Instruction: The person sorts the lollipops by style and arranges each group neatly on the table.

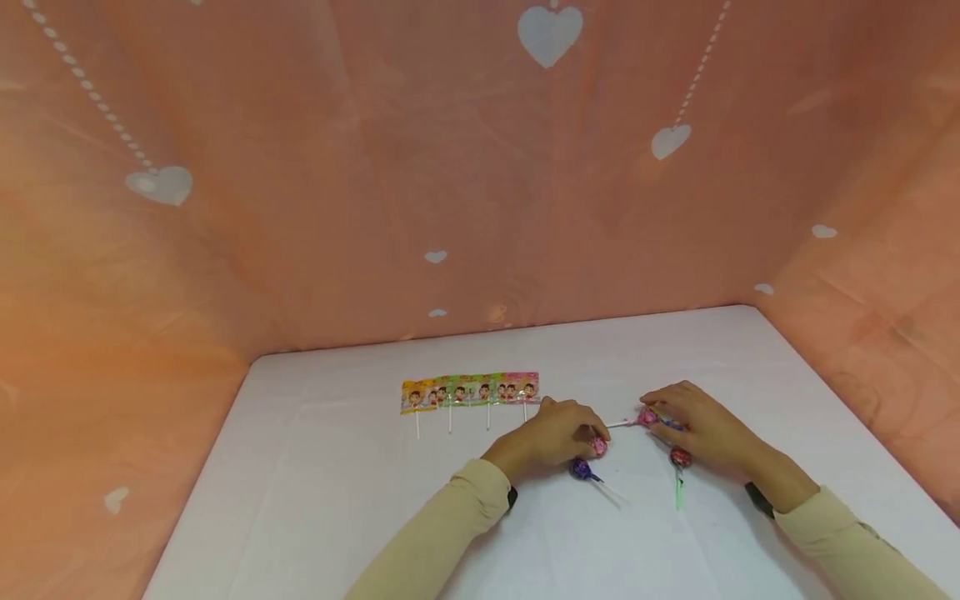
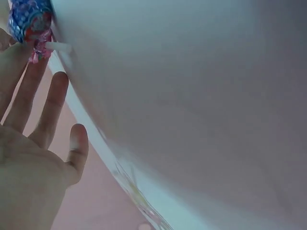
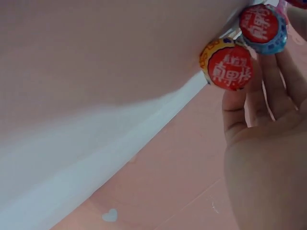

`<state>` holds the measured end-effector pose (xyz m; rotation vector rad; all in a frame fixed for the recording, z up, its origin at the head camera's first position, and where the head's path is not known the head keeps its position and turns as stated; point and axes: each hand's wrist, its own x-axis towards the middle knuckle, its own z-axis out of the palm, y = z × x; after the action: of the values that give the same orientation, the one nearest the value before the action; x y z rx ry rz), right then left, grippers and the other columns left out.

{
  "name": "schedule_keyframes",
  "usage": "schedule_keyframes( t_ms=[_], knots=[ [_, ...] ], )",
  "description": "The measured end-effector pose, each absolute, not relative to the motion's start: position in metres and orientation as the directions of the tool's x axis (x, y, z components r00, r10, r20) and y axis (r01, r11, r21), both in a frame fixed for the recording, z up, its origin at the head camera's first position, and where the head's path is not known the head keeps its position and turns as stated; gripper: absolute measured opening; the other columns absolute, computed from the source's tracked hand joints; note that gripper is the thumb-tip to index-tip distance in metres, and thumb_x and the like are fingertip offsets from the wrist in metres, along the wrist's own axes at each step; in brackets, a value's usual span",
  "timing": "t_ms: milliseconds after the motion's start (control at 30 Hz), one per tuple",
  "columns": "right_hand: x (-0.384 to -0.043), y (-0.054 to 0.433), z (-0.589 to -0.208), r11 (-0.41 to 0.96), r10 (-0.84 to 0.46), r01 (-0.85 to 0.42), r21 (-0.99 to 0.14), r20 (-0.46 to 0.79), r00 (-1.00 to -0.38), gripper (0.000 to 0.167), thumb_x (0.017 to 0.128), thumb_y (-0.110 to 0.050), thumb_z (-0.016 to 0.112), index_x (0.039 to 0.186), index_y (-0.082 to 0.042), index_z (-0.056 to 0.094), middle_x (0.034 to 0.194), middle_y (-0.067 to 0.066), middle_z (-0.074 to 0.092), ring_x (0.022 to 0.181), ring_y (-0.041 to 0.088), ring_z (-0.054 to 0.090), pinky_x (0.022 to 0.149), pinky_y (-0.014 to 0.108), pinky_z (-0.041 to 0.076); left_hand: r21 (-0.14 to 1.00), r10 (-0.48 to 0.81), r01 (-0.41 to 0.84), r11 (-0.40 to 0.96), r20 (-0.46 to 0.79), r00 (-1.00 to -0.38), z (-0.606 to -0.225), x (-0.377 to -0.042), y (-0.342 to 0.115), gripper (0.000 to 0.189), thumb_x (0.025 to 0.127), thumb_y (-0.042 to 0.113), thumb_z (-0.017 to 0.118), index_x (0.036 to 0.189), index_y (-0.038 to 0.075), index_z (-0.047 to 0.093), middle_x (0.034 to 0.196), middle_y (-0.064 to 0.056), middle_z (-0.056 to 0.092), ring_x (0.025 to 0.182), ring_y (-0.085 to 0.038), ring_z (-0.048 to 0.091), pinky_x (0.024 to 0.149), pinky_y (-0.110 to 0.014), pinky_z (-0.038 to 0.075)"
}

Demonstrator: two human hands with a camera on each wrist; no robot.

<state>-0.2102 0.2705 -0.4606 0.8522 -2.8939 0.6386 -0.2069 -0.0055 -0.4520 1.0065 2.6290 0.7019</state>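
In the head view my left hand (image 1: 558, 433) pinches a pink-wrapped lollipop (image 1: 598, 447) between thumb and fingers. Beside it lies a purple lollipop (image 1: 581, 468), its white stick pointing away from the hand. The left wrist view has a blue-wrapped lollipop head (image 2: 29, 20) near the left fingertips. My right hand (image 1: 705, 429) has its thumb and fingers round a bunch of lollipops: a pink one (image 1: 647, 416), a yellow-and-red one (image 3: 227, 64) and a blue-and-red one (image 3: 263, 28). A red lollipop (image 1: 681, 457) with a green stick lies just below that hand.
Several flat-packed lollipops (image 1: 459, 391) in orange, green and pink wrappers lie in an overlapping row, left of the hands. The white tabletop (image 1: 315, 483) meets a peach cloth (image 1: 465, 183) with white hearts at the back and sides.
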Motion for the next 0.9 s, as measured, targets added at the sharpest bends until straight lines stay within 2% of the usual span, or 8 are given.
schedule_keyframes(
  t_ms=[67, 200, 300, 400, 667, 833, 900],
  knots=[
    [-0.210, 0.270, -0.459, 0.775, -0.490, -0.508, -0.376, 0.149, -0.859, 0.033, 0.093, -0.037, 0.069, 0.123, -0.023, 0.066, 0.120, -0.009, 0.065, 0.115, 0.012, 0.053, 0.099, 0.046, 0.046, 0.540, 0.655, 0.537, 0.648, -0.034, -0.755, -0.452, -0.208, -0.010, 0.020, 0.090, 0.024, 0.074, 0.110, 0.027, 0.074, 0.103, 0.017, 0.070, 0.093, 0.003, 0.055, 0.101, -0.032, 0.031],
    [-0.211, 0.269, -0.459, 0.773, -0.517, -0.543, -0.329, 0.170, -0.839, 0.029, 0.093, -0.034, 0.070, 0.118, -0.020, 0.069, 0.114, -0.008, 0.066, 0.110, 0.013, 0.055, 0.096, 0.046, 0.048, 0.586, 0.626, 0.496, 0.640, -0.024, -0.779, -0.451, -0.208, -0.016, 0.021, 0.088, 0.020, 0.075, 0.109, 0.025, 0.076, 0.097, 0.015, 0.067, 0.091, 0.001, 0.056, 0.103, -0.032, 0.038],
    [-0.210, 0.269, -0.461, 0.762, -0.537, -0.569, -0.308, 0.190, -0.822, 0.028, 0.093, -0.031, 0.070, 0.118, -0.019, 0.070, 0.113, -0.007, 0.067, 0.108, 0.015, 0.056, 0.096, 0.046, 0.049, 0.646, 0.593, 0.441, 0.622, -0.021, -0.805, -0.451, -0.207, -0.022, 0.020, 0.087, 0.019, 0.077, 0.107, 0.024, 0.077, 0.093, 0.015, 0.064, 0.087, 0.000, 0.055, 0.084, -0.018, 0.042],
    [-0.211, 0.269, -0.462, 0.758, -0.542, -0.576, -0.306, 0.195, -0.818, 0.029, 0.093, -0.030, 0.070, 0.119, -0.018, 0.070, 0.113, -0.007, 0.067, 0.109, 0.015, 0.056, 0.096, 0.045, 0.049, 0.716, 0.549, 0.372, 0.592, -0.020, -0.836, -0.451, -0.205, -0.028, 0.019, 0.086, 0.017, 0.078, 0.104, 0.022, 0.078, 0.092, 0.015, 0.064, 0.086, -0.001, 0.055, 0.080, -0.016, 0.044],
    [-0.210, 0.270, -0.463, 0.758, -0.530, -0.569, -0.318, 0.209, -0.822, 0.032, 0.091, -0.036, 0.072, 0.119, -0.021, 0.069, 0.113, -0.008, 0.067, 0.109, 0.014, 0.057, 0.095, 0.046, 0.050, 0.776, 0.469, 0.301, 0.555, 0.008, -0.883, -0.441, -0.197, -0.049, 0.027, 0.080, 0.008, 0.078, 0.106, 0.017, 0.078, 0.102, 0.009, 0.069, 0.099, -0.009, 0.059, 0.090, -0.023, 0.047],
    [-0.210, 0.269, -0.464, 0.761, -0.537, -0.566, -0.316, 0.181, -0.824, 0.031, 0.094, -0.038, 0.067, 0.120, -0.021, 0.068, 0.116, -0.008, 0.066, 0.113, 0.015, 0.056, 0.098, 0.047, 0.049, 0.779, 0.388, 0.258, 0.571, 0.020, -0.921, -0.436, -0.180, -0.079, 0.025, 0.083, 0.010, 0.076, 0.107, 0.016, 0.077, 0.113, 0.004, 0.068, 0.113, -0.017, 0.060, 0.104, -0.038, 0.046],
    [-0.210, 0.269, -0.463, 0.768, -0.532, -0.556, -0.317, 0.167, -0.830, 0.030, 0.094, -0.037, 0.067, 0.121, -0.022, 0.068, 0.118, -0.007, 0.066, 0.114, 0.016, 0.056, 0.100, 0.048, 0.048, 0.779, 0.356, 0.251, 0.575, 0.039, -0.934, -0.434, -0.174, -0.094, 0.024, 0.083, 0.009, 0.076, 0.107, 0.014, 0.077, 0.113, 0.001, 0.069, 0.115, -0.021, 0.060, 0.104, -0.043, 0.046]
  ],
)
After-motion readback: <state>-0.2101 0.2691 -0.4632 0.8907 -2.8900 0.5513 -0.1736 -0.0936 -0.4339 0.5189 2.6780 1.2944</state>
